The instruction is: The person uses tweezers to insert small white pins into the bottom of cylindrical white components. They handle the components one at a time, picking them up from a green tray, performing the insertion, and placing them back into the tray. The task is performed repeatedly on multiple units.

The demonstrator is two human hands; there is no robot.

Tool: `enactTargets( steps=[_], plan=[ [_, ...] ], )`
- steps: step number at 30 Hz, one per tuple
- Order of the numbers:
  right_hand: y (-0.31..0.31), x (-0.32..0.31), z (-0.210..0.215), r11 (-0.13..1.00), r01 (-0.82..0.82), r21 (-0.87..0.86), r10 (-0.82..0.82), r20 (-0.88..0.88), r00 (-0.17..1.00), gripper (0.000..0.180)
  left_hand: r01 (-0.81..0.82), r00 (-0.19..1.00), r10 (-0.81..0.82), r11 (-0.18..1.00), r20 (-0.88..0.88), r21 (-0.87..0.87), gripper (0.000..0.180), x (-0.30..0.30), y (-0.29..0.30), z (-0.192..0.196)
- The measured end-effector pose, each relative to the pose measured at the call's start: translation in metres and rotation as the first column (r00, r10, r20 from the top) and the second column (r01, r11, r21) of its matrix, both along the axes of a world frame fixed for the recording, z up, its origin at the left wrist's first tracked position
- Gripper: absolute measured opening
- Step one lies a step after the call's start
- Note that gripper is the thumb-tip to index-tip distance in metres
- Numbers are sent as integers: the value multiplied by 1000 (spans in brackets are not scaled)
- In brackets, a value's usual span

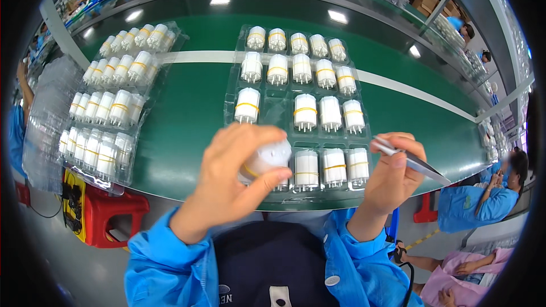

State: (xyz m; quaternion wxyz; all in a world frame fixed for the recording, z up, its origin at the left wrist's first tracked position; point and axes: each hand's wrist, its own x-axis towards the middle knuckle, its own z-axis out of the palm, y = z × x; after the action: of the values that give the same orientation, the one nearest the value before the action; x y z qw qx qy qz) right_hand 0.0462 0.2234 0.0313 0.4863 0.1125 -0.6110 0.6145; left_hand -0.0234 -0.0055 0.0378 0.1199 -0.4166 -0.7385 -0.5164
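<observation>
My left hand (224, 173) is closed round a white plastic cylinder (273, 156), tilted so that one end faces up and to the right. Part of a yellow band shows on the cylinder beside my fingers. In my right hand (392, 173) is a slim, flat silver metal tool that looks like tweezers (424, 166), pinched between thumb and fingers. Both hands are over the near edge of a clear plastic tray (277, 111). Rows of similar white cylinders with yellow bands and metal pins (331, 113) stand in its pockets; my left hand hides some of the nearest row.
The tray lies on a green work table (187, 108) with a white stripe. A second filled tray (128, 179) stands at left, beside stacked clear trays (54, 119). A red stool (116, 216) is below left. Co-workers in blue (475, 202) sit around.
</observation>
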Motion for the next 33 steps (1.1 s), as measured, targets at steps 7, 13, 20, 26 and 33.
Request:
enactTargets(
  steps=[7, 13, 20, 26, 33],
  plan=[
    [51, -5, -34, 951, 243, -189, -230, 91, 969, 20, -246, 966, 204, 916, -159, -317, 36, -67, 51, 5],
    [53, -4, -40, 954, 194, -229, -177, 92, 980, 18, -410, 912, 295, 668, -285, -621, 50, -85, 82, -17],
    [48, -5, -40, 967, 215, -136, -201, 110, 973, 16, -180, 928, 5, 883, -374, -435, 36, -80, 78, -39],
    [47, -7, -39, 963, 255, -91, -247, 89, 965, 16, 165, 972, -199, 956, -123, -243, 50, -52, 66, -6],
    [5, 6, -13, 985, 59, -164, -53, 43, 998, 23, 39, 997, -36, 998, 66, -48, 66, -8, 11, 4]
  ],
)
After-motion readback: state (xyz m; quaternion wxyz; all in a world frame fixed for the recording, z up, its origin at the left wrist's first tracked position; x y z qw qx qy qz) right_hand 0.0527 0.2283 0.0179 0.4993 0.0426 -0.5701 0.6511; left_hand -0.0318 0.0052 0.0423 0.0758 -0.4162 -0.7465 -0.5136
